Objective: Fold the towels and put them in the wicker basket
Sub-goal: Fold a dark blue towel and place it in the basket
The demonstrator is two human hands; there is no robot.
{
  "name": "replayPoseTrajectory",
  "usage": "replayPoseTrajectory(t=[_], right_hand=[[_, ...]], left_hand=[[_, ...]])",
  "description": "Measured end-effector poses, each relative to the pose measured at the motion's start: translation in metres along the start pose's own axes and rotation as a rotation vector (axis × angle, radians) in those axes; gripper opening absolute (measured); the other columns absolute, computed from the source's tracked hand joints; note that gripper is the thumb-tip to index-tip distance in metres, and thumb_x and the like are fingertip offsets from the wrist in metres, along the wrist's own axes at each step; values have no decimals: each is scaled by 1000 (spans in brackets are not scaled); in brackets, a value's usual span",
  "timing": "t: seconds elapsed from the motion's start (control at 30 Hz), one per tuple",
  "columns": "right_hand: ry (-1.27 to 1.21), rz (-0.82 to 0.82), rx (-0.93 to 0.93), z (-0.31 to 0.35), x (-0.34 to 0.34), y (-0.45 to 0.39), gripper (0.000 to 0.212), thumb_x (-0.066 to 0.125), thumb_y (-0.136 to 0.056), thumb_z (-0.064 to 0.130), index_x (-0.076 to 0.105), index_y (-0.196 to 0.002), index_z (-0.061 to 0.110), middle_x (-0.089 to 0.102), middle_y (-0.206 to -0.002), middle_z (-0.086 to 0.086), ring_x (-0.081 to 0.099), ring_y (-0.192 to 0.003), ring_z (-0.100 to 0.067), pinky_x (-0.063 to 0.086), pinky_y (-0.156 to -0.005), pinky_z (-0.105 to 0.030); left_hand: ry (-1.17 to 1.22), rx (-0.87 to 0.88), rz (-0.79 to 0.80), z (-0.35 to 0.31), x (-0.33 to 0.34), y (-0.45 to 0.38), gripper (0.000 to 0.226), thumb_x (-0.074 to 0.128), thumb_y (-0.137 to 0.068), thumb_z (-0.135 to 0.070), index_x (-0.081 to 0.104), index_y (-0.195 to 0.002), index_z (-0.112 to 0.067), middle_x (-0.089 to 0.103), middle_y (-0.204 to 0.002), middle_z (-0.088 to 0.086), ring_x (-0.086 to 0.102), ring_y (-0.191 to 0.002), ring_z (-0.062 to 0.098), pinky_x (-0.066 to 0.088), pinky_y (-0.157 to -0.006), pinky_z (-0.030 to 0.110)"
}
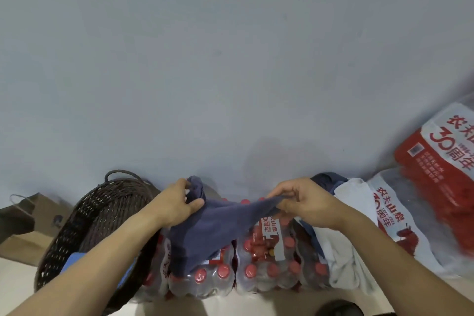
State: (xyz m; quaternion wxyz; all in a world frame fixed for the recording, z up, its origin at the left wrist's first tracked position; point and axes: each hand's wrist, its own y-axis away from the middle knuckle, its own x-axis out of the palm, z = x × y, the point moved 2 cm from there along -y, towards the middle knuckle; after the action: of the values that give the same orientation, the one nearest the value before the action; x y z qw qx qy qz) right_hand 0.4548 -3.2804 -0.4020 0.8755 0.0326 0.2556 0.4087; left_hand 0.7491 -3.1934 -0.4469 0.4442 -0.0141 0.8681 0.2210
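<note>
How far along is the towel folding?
Early on. A blue folded cloth already seems to lie in the dark woven wicker basket. Both hands, left and right, hold a dark blue-grey towel stretched out, unfolded. A white towel and another dark cloth wait.

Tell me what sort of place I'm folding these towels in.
Probably a storeroom or a spare corner of a home: shrink-wrapped packs of red-capped bottles stacked against a bare wall, serving as a work surface, with a brown paper bag on the floor.
</note>
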Motion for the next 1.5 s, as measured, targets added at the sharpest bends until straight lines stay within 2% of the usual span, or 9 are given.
replayPoseTrajectory(t=[0.1, 0.23, 0.37, 0.53, 0.73, 0.97, 1.13, 1.37, 1.5], right_hand=[[72, -102, -9, 4, 9, -6, 18, 61, -95, 15, 74, -91, 27, 74, -82, 12, 67, -71, 3, 49, -63, -13], [-96, -120, -2, 15, 27, -18, 10, 63, -93, 18, 72, -91, 15, 71, -79, -10, 62, -67, -8, 48, -62, -23], [-314, -219, -7, 20, 37, -22, 14, 63, -95, 21, 68, -83, 17, 69, -73, -4, 61, -67, -10, 49, -65, -26], [-437, -116, 46, 13, 40, -19, 18, 71, -90, 29, 67, -98, 13, 71, -89, -3, 65, -81, -9, 51, -71, -20], [104, 208, 122, 0, 40, -12, 16, 69, -91, 17, 67, -101, 4, 72, -99, -17, 67, -87, -23, 55, -86, -44], [-112, 108, 219, -3, 10, -8, 17, 57, -100, 18, 65, -86, 17, 72, -79, 10, 66, -73, -4, 51, -66, -22], [-292, -144, 145, 4, -3, -11, 35, 59, -97, 36, 70, -96, 2, 75, -92, -6, 68, -84, -16, 55, -78, -29], [-249, 45, 106, 15, -16, 1, 29, 79, -79, 35, 72, -79, 8, 74, -82, -6, 68, -76, -19, 50, -65, -29], [-299, -28, 27, 19, -27, 9, 29, 83, -73, 35, 76, -86, 10, 76, -90, -11, 72, -85, -22, 54, -72, -30]], left_hand=[[174, 170, 2, -33, 7, 12, 53, 68, -85, -50, 53, -127, -21, 61, -120, -6, 62, -105, 10, 49, -94, 27], [475, 312, 137, -87, 33, 38, 51, 70, -77, -60, 58, -117, -31, 70, -107, -14, 64, -101, -4, 51, -86, 15], [585, 332, -70, -98, 41, 37, 14, 68, -90, -32, 66, -95, -19, 74, -82, -7, 68, -75, 2, 51, -65, 18], [785, 241, -175, -82, 28, 23, 30, 62, -95, -21, 56, -67, -9, 49, -53, -7, 43, -52, 8, 36, -51, 23], [823, 260, -216, -80, 13, 18, 35, 59, -97, -25, 54, -66, -9, 41, -50, -12, 37, -51, 9, 32, -48, 23], [787, 236, -368, -62, -13, 10, 30, 57, -98, -24, 57, -70, -14, 49, -50, -16, 42, -49, 0, 34, -46, 15], [764, 192, -379, -58, -19, 12, 25, 55, -99, -26, 63, -79, -13, 60, -58, -5, 53, -55, 8, 43, -52, 21], [897, 144, -291, -69, -17, 17, 39, 51, -101, -28, 58, -96, 9, 61, -84, 32, 54, -76, 26, 51, -79, 55], [1071, 124, -209, -75, -13, 17, 33, 47, -102, -26, 60, -96, 3, 66, -81, 15, 62, -75, 24, 56, -73, 40]])
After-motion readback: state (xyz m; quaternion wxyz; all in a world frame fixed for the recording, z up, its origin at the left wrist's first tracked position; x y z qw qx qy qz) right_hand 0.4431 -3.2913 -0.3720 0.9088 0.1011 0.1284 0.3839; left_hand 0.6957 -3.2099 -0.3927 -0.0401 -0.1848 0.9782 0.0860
